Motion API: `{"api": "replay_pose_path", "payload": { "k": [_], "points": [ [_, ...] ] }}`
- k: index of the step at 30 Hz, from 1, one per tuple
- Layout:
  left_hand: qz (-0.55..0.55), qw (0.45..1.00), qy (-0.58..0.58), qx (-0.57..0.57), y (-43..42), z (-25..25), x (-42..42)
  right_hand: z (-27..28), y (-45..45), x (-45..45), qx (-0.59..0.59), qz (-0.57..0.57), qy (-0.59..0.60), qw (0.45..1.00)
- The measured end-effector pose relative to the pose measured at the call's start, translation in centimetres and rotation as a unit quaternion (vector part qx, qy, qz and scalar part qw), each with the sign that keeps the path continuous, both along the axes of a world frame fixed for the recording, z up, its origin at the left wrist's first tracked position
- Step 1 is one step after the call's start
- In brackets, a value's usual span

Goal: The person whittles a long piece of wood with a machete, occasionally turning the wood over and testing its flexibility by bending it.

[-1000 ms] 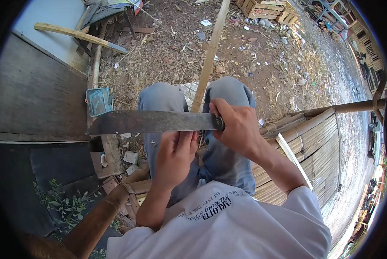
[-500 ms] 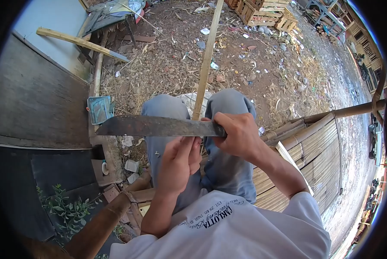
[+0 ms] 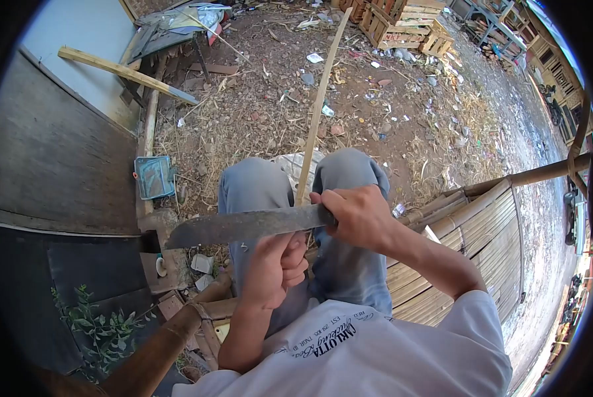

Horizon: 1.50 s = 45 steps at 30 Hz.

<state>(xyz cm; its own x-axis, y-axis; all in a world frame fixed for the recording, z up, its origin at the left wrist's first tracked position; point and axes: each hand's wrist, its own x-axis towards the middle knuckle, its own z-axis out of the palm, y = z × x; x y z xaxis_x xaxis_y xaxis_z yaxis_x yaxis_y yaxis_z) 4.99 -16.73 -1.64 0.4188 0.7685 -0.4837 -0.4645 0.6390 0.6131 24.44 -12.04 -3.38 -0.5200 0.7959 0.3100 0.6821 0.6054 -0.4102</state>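
Observation:
A broad dark machete [image 3: 243, 226] lies crosswise over my knees, its tip pointing left. My right hand [image 3: 359, 215] is closed round its handle. Below the blade my left hand [image 3: 280, 268] has its fingers curled, with the fingertips behind the blade near the lower end of a long pale bamboo strip [image 3: 319, 106]. The strip rises between my knees and leans slightly right at its top. The blade crosses the strip's lower part and hides where it meets my left hand.
Bamboo slats [image 3: 472, 241] lie at the right, beside a bamboo pole [image 3: 548, 170]. Wooden crates [image 3: 402, 30] stand at the upper right. A blue basket [image 3: 154, 177] is by the left wall, and a leafy plant [image 3: 101, 331] at the lower left. Litter covers the ground.
The machete and both hands have moved lower in view, and the blade's tip now tilts down. The strip's top end has come into view. My left hand's fingers look more curled.

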Motion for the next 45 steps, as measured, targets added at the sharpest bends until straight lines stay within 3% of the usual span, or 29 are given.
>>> {"api": "replay_pose_path", "payload": {
  "k": [1,3,5,7,9,12,13,16,17,19,21,22,23,25,26,28,30,31,32,34,35,37,41,45],
  "points": [
    [-0.026,0.999,-0.034,-0.018,0.1,-0.2,-0.5,0.1,0.7,0.3,0.001,-0.002,0.000,1.000],
    [-0.052,0.995,-0.071,-0.044,-0.4,-0.7,-0.6,0.8,2.9,1.1,0.008,-0.216,0.013,0.976],
    [-0.070,0.993,-0.077,-0.062,-0.3,-0.7,-0.7,0.5,2.7,1.3,0.012,-0.227,-0.004,0.974],
    [-0.053,0.995,-0.058,-0.053,-0.8,-1.5,-0.9,0.1,-0.7,0.3,-0.055,0.007,-0.035,0.998],
    [-0.044,0.997,-0.042,-0.044,-0.3,-1.4,-0.8,-0.2,-0.4,0.3,-0.068,0.005,-0.079,0.995],
    [-0.017,0.999,0.046,0.012,0.1,-0.6,-0.8,0.8,3.8,1.4,-0.072,-0.247,-0.024,0.966],
    [-0.015,0.999,0.047,0.017,0.2,-0.6,-0.9,0.4,3.5,1.4,-0.068,-0.245,-0.022,0.967],
    [-0.044,0.997,0.051,-0.025,-0.6,-0.8,-0.6,0.5,0.3,0.0,-0.019,0.001,0.004,1.000],
    [-0.021,0.992,0.120,0.029,-1.0,-0.8,-0.3,0.5,1.7,0.5,-0.021,-0.003,0.005,1.000],
    [-0.005,0.980,0.182,0.079,-2.4,-1.4,-0.1,0.9,6.0,3.1,-0.103,-0.305,-0.071,0.944],
    [-0.004,0.922,0.327,0.206,-3.0,-2.2,-0.5,1.4,5.4,3.7,-0.126,-0.255,-0.059,0.957],
    [0.005,0.888,0.394,0.239,-3.1,-2.2,-0.4,0.4,2.5,2.0,-0.098,-0.164,-0.035,0.981],
    [0.007,0.887,0.393,0.241,-3.5,-2.4,-0.5,-0.2,1.0,1.2,-0.072,-0.073,-0.011,0.995],
    [-0.001,0.820,0.473,0.322,-4.1,-2.8,-1.1,0.0,1.6,1.3,-0.048,-0.081,-0.002,0.996],
    [-0.006,0.821,0.473,0.321,-4.4,-2.7,-1.6,0.1,1.9,1.6,-0.030,-0.086,0.004,0.996],
    [0.012,0.825,0.477,0.303,-4.9,-2.1,-2.8,0.3,7.8,4.6,-0.090,-0.339,0.007,0.937],
    [-0.002,0.811,0.495,0.312,-5.3,-2.4,-4.0,-0.2,10.8,7.9,-0.033,-0.381,0.063,0.922],
    [-0.014,0.798,0.514,0.314,-5.2,-2.4,-4.7,-0.5,10.7,8.2,-0.034,-0.384,0.066,0.920],
    [-0.038,0.795,0.527,0.299,-5.4,-2.0,-5.5,-0.8,10.3,8.7,-0.129,-0.381,0.237,0.885],
    [-0.080,0.779,0.540,0.308,-5.3,-1.7,-6.8,0.0,8.1,8.4,-0.283,-0.316,0.508,0.750],
    [-0.115,0.758,0.554,0.325,-5.2,-1.7,-7.2,-0.3,7.0,8.4,-0.286,-0.327,0.503,0.747],
    [-0.145,0.747,0.567,0.315,-4.6,-1.6,-7.7,-0.7,5.1,8.3,-0.337,-0.258,0.661,0.618],
    [-0.272,0.715,0.569,0.301,-2.2,0.5,-7.3,-4.3,2.0,7.6,-0.269,-0.354,0.640,0.627],
    [-0.229,0.686,0.621,0.303,0.1,1.8,-7.5,-5.4,-0.7,6.9,-0.267,-0.381,0.601,0.649]
  ]
}}
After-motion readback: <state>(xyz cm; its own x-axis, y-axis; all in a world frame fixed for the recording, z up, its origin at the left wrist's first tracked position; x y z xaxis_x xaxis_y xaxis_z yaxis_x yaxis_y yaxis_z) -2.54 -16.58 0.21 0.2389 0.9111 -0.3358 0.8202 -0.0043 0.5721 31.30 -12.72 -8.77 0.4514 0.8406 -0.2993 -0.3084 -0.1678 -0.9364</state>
